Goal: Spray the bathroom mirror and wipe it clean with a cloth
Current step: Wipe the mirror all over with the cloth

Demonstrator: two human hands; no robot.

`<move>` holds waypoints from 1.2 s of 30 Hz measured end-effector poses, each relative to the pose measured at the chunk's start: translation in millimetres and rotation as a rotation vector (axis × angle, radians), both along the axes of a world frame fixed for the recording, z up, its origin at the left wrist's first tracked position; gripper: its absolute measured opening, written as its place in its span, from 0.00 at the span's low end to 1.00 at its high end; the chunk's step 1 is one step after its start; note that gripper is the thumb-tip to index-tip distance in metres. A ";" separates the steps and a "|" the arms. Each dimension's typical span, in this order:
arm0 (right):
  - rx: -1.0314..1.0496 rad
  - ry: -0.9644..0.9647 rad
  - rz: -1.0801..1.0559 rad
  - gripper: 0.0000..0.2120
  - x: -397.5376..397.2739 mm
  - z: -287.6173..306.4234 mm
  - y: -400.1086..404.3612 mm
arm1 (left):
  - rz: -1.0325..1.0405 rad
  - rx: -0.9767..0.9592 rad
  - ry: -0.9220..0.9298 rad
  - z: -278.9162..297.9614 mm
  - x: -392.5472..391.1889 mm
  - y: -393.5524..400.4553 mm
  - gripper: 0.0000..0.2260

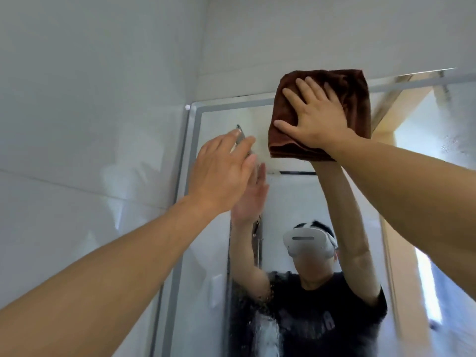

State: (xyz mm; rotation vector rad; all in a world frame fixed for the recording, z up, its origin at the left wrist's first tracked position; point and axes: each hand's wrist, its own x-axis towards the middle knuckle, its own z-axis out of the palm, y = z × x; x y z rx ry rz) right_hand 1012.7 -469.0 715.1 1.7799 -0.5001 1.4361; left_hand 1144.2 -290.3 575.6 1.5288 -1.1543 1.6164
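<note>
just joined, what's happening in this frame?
A person is wiping a bathroom mirror. The right hand presses a folded brown cloth flat against the glass near the mirror's top edge, fingers spread. The left hand is open, its fingertips at the glass to the left of the cloth, holding nothing. Droplets and streaks show low on the mirror, so that part looks not yet wiped. No spray bottle is in view.
</note>
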 end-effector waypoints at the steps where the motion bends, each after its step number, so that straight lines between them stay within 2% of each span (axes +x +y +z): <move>1: -0.008 0.018 0.006 0.41 10.2 -0.7 6.4 | 0.003 -0.004 -0.005 -0.3 1.9 1.6 0.25; 6: -0.102 0.141 0.009 0.40 42.1 -29.3 27.7 | -0.007 -0.035 0.040 -14.7 13.3 2.4 0.26; 10: -0.184 0.303 0.022 0.39 50.9 -83.6 33.4 | -0.020 -0.083 0.151 -30.2 18.6 1.2 0.27; 14: -0.250 0.472 0.032 0.37 31.1 -149.2 21.1 | -0.001 -0.097 0.194 -43.8 11.0 1.3 0.26; 16: -0.264 0.508 0.022 0.37 11.8 -156.9 11.8 | 0.012 -0.069 0.162 -44.2 7.4 3.9 0.27; 21: -0.191 0.362 0.003 0.37 6.9 -109.3 12.5 | -0.032 -0.087 0.137 -24.8 9.6 20.7 0.24; 27: -0.058 0.170 0.044 0.42 60.8 -40.4 47.0 | -0.085 -0.142 0.175 -22.0 27.2 33.8 0.18; 36: -0.080 0.192 0.066 0.47 148.3 2.4 97.9 | -0.172 -0.370 0.154 -42.5 46.6 62.0 0.19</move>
